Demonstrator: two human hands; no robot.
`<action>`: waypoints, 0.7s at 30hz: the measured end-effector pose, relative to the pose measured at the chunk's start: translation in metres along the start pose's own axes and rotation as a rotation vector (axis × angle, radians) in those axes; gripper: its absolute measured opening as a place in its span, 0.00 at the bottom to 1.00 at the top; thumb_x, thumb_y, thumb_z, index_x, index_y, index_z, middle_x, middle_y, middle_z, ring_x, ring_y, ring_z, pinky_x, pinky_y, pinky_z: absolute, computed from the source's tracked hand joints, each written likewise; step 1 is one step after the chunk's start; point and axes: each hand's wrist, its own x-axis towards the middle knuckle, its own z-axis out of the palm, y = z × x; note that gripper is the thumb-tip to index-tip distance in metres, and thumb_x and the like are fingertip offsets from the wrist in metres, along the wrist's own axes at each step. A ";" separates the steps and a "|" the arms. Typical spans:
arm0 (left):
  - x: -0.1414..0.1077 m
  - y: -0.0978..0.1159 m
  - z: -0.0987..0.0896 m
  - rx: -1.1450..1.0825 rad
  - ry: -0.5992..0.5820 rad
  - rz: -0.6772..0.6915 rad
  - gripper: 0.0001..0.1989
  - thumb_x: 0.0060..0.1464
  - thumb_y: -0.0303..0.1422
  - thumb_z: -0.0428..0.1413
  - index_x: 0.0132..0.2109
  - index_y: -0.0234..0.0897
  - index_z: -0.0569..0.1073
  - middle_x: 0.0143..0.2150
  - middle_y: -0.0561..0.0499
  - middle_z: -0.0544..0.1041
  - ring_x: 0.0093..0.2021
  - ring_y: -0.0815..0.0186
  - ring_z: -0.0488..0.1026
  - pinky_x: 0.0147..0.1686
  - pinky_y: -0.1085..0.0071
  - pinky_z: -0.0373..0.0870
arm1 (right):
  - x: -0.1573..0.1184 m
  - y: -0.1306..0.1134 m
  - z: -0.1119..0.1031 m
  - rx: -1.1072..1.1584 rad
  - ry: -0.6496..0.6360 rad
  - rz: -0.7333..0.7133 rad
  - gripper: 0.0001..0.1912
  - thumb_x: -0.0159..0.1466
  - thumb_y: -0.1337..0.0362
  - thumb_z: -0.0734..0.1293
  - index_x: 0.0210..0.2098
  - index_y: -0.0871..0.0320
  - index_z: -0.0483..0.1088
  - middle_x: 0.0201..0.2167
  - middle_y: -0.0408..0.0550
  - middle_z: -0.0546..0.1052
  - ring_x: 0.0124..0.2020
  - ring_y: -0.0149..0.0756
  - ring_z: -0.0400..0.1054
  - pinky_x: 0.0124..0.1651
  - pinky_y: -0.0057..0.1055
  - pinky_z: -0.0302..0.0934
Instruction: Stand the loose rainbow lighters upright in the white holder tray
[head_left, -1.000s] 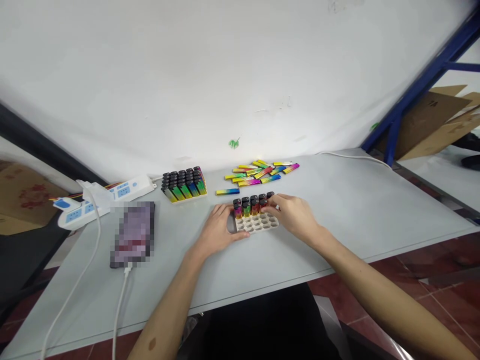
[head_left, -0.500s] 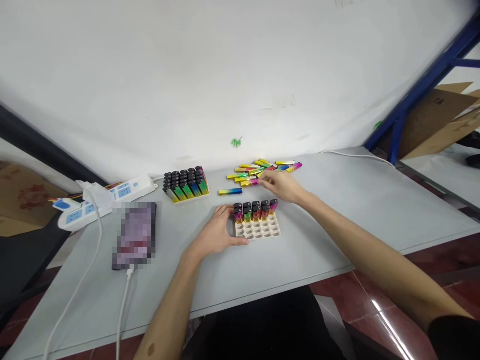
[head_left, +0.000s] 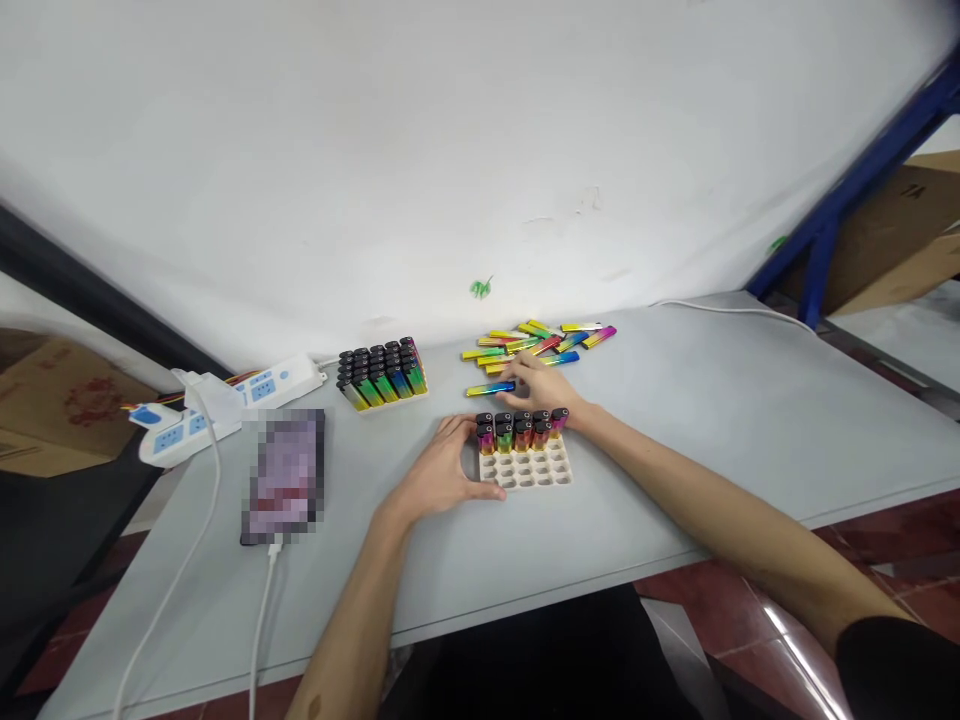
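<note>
The right hand (head_left: 546, 386) curls its fingers at the blue end of a lone lighter (head_left: 482, 390), the pinch itself unclear. Nearer the body, the left hand (head_left: 441, 470) holds the tray (head_left: 534, 484) between spread thumb and fingers; a low right wrist could tip its upright lighters (head_left: 523, 438).

Bright, even light — floor glare, edges warped.

head camera: worn on head | faces forward, down over table (head_left: 712, 400) toward wall (head_left: 315, 150) | fairly near
</note>
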 end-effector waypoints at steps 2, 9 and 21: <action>0.000 0.000 0.000 -0.001 0.005 0.005 0.42 0.39 0.51 0.70 0.59 0.40 0.68 0.61 0.42 0.68 0.64 0.46 0.62 0.62 0.51 0.63 | -0.013 0.005 -0.014 0.294 0.122 0.081 0.12 0.61 0.56 0.71 0.38 0.57 0.72 0.44 0.51 0.72 0.43 0.40 0.69 0.46 0.36 0.65; -0.001 -0.001 0.003 0.023 0.028 -0.007 0.41 0.42 0.51 0.69 0.60 0.42 0.67 0.61 0.43 0.69 0.65 0.47 0.62 0.62 0.51 0.63 | -0.055 0.012 -0.053 1.105 0.183 0.415 0.21 0.60 0.47 0.71 0.38 0.51 0.57 0.24 0.35 0.70 0.22 0.30 0.65 0.25 0.28 0.61; -0.004 0.001 0.006 0.081 0.033 -0.045 0.40 0.47 0.50 0.67 0.63 0.42 0.63 0.65 0.43 0.66 0.67 0.49 0.60 0.66 0.51 0.59 | -0.065 0.013 -0.054 1.083 0.107 0.443 0.22 0.63 0.42 0.67 0.43 0.52 0.66 0.24 0.36 0.63 0.19 0.26 0.56 0.20 0.23 0.51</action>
